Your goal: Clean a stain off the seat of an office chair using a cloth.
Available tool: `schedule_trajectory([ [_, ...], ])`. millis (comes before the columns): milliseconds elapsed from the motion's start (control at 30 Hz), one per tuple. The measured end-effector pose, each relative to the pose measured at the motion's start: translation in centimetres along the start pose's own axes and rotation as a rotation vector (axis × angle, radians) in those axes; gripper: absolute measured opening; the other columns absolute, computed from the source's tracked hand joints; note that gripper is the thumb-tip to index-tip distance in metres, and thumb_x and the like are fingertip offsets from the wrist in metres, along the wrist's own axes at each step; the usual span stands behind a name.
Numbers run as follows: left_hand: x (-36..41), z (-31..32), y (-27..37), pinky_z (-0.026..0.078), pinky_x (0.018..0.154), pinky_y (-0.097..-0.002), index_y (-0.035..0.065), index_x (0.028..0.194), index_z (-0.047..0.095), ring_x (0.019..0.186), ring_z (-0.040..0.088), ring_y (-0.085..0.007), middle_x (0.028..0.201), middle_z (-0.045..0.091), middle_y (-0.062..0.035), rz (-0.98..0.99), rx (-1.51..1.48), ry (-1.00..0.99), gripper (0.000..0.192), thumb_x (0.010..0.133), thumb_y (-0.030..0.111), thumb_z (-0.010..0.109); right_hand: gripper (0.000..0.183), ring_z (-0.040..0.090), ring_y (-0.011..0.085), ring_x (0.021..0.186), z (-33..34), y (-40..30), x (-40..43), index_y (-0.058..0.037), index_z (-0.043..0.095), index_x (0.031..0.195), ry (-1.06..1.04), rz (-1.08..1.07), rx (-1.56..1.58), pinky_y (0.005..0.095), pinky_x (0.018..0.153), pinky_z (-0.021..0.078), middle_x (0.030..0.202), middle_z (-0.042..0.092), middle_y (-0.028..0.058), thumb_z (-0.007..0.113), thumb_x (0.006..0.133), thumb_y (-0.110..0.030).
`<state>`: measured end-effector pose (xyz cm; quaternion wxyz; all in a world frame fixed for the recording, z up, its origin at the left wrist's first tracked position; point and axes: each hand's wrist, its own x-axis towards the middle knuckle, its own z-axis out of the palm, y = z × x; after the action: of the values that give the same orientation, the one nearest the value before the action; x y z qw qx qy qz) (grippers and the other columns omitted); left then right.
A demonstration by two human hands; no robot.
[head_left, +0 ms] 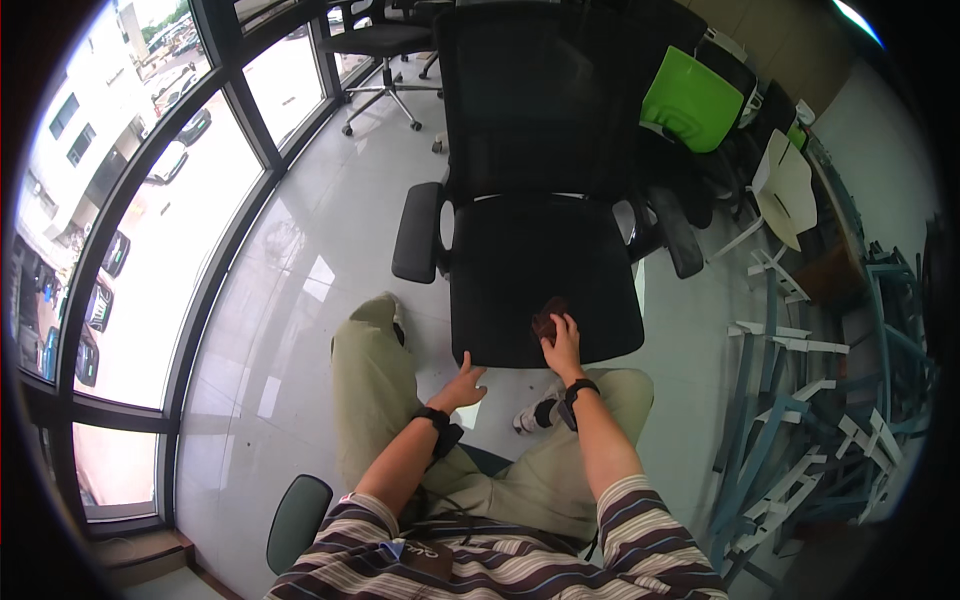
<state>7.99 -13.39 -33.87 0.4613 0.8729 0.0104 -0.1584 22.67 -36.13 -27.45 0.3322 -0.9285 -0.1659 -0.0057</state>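
A black office chair with a mesh back stands facing me, its seat just beyond my knees. My right hand grips a dark brown object, perhaps a cloth or brush, against the front right part of the seat. My left hand is at the seat's front left edge, with the index finger extended to the edge and nothing held. Both wrists bear black bands with small dark devices.
Black armrests flank the seat. Tall windows run along the left. Another office chair stands at the back left. On the right are a green chair back, a white chair and piled metal frames.
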Motion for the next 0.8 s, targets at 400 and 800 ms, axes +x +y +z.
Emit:
schedule_trajectory([
  [400,-0.2,-1.6,1.9,0.039,0.108,-0.0407,0.004,0.137,0.051,0.126,0.046,-0.0495,0.15,0.002,-0.043,-0.056,-0.009,-0.036,0.057,0.084,0.022,0.065,0.067,0.04,0.0441,0.127,-0.3,-0.6,0.2,-0.0112,0.046,0.135,-0.013,0.004,-0.037,0.0478,0.107,0.0377,0.142,0.036,0.0214,0.07,0.072,-0.004],
  [800,-0.8,-3.4,4.2,0.042,0.105,-0.0436,0.0007,0.121,0.061,0.129,0.047,-0.0386,0.134,0.052,-0.026,-0.104,-0.006,0.265,0.042,0.082,0.017,0.063,0.043,0.058,0.0311,0.111,-5.8,-0.1,2.4,-0.0033,0.052,0.126,-0.107,0.614,1.551,0.0463,0.095,0.0502,0.12,0.059,0.016,0.055,0.083,-0.011],
])
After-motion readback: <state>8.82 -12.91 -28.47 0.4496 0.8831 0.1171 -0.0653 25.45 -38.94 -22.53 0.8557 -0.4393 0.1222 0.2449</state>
